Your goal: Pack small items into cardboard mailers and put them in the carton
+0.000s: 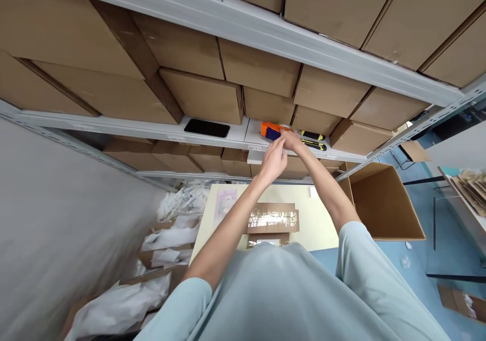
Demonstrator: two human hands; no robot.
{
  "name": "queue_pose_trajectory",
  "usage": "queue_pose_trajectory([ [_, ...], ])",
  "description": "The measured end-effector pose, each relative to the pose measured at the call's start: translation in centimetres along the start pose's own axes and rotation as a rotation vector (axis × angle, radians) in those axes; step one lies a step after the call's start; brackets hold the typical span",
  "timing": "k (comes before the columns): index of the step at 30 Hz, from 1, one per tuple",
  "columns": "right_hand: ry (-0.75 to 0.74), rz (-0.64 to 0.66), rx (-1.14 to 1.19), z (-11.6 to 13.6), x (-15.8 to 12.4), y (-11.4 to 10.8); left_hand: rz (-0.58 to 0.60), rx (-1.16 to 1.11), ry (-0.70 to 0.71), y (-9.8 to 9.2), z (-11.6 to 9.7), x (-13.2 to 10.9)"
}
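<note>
I log dispenser (269, 129) on shelf (152, 127) at 12 o'clock, right hand (292, 141) clasping its 3 o'clock end, left hand (273, 161) at its 6, fingers slack, empty, phone (207, 127) at 9, knives (313, 141) at 3

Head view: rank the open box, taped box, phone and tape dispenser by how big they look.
1. open box
2. taped box
3. phone
4. tape dispenser, partly hidden by the right hand, so its place against the phone is unsure.
</note>
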State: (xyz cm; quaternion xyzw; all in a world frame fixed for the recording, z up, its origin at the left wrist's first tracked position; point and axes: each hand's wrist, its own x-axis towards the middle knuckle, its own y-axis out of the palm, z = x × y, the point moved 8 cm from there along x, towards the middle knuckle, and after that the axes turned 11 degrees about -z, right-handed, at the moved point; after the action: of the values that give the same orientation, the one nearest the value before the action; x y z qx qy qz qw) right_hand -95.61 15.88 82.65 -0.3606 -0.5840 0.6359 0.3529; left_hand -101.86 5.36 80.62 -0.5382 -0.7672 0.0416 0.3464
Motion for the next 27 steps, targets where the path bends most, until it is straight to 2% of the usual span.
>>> queue_pose_trajectory([
  [2, 0.017, 0.032, -0.013, 0.0, 1.2, 0.8, 0.005, 0.006, 0.009, -0.6, -0.3, -1.4],
  [4, 0.025, 0.001, -0.007, -0.3, 1.7, 1.2, 0.016, 0.015, -0.020, -1.1, 0.3, -3.4],
  [6, 0.021, -0.113, 0.027, -0.7, 1.3, 1.1, 0.026, 0.033, -0.092, -1.5, 2.3, -6.0],
  [8, 0.031, -0.275, 0.075, -1.6, -0.8, 1.4, 0.029, 0.057, -0.202, -2.1, 5.6, -9.6],
  [10, 0.092, -0.367, 0.114, -3.0, -5.2, 3.5, 0.027, 0.096, -0.359, -2.8, 9.9, -14.3],
  [13, 0.271, -0.313, 0.183, -4.9, -15.0, 9.9, 0.044, 0.181, -0.667, -4.0, 15.8, -23.2],
  [15, 0.399, -0.209, 0.259, -5.3, -22.2, 15.1, 0.075, 0.221, -0.838, -4.1, 17.7, -28.6],
  [17, 0.504, -0.073, 0.352, -4.6, -28.3, 20.1, 0.109, 0.228, -0.934, -3.3, 18.0, -32.4],
  [19, 0.560, 0.052, 0.442, -3.1, -32.2, 24.2, 0.130, 0.222, -0.944, -1.8, 17.2, -34.1],
  [21, 0.584, 0.130, 0.490, -1.7, -33.7, 27.0, 0.119, 0.230, -0.894, -0.1, 16.0, -34.3],
  [24, 0.598, 0.181, 0.445, -0.8, -33.3, 29.1, 0.054, 0.289, -0.849, 1.5, 15.0, -33.9],
  [27, 0.533, 0.266, 0.392, -0.7, -32.2, 30.2, -0.003, 0.369, -0.899, 1.4, 15.3, -34.0],
])
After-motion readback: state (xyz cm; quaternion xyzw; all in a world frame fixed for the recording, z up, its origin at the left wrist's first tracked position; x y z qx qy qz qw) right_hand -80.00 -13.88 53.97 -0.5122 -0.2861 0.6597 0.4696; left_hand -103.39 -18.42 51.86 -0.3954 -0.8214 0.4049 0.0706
